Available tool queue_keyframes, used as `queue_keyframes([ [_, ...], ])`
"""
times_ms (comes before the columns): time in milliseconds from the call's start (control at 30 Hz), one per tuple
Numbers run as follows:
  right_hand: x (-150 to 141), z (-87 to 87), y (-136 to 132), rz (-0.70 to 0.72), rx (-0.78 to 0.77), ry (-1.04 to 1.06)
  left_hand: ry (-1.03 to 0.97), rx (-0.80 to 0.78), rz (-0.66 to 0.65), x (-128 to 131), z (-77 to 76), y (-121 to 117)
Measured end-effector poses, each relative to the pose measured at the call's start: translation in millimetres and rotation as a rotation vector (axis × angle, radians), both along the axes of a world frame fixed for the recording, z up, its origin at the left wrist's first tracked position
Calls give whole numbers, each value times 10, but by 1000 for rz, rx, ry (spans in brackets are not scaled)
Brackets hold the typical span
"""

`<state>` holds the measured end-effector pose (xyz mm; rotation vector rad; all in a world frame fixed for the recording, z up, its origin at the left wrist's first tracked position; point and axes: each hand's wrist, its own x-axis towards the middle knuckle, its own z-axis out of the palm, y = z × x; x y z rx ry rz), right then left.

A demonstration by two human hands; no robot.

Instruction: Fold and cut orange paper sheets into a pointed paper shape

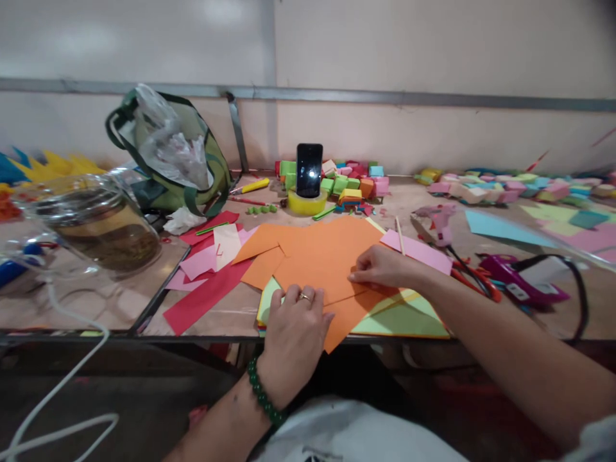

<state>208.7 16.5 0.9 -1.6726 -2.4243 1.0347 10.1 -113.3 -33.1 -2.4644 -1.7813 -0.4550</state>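
A large sheet of orange paper [317, 250] with cut or folded edges lies in front of me on the table. My left hand [296, 327], with a ring and a green bead bracelet, rests over its near edge, fingers spread and slightly bent. Over the sheet's right half, my right hand [380, 266] is closed, thumb and forefinger pinched at the orange paper. Its other fingers are curled in, and the exact grip is partly hidden. Beneath the orange sheet, light green paper [404, 321] shows. Pink paper [423, 253] with a thin stick [400, 235] lies just beyond my right hand.
A phone [308, 170] stands in a yellow tape roll [307, 204] before several folded paper pieces [356, 183]. Left are red paper [206, 298], a glass jar [103, 224] and a green bag [212, 160]. Right are a pink glue gun [440, 221] and a purple device [522, 282].
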Motion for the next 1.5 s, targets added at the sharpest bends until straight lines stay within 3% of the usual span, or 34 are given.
queue_keyframes([
  [233, 234, 0, -138, -141, 180, 0, -31, -33, -12, -11, -8, -47],
  [333, 108, 36, -323, -129, 295, 32, -62, -44, -36, -26, 8, -84],
  [467, -109, 35, -507, -28, 309, -55, -101, -71, -43, -79, 53, -130],
  [700, 148, 40, -327, -20, 193, -186, -70, -79, -109, -239, 7, -172],
  [867, 148, 40, -408, -72, 425, -124, -73, -97, -124, -258, 86, -152],
  [967, -45, -7, -528, 98, 581, 33, -101, -154, -122, -215, 171, -81],
  [1067, -195, -53, -598, 292, 599, 55, -119, -167, -73, -156, 190, 23],
  [1167, -215, -91, -608, 308, 666, 122, -145, -163, -48, -110, 161, 105],
  [1367, -104, -195, -630, 357, 938, 281, -395, -164, -36, -82, 137, 94],
  [1500, -89, -175, -717, 385, 1045, 366, -768, -361, -68, -76, 201, 76],
])
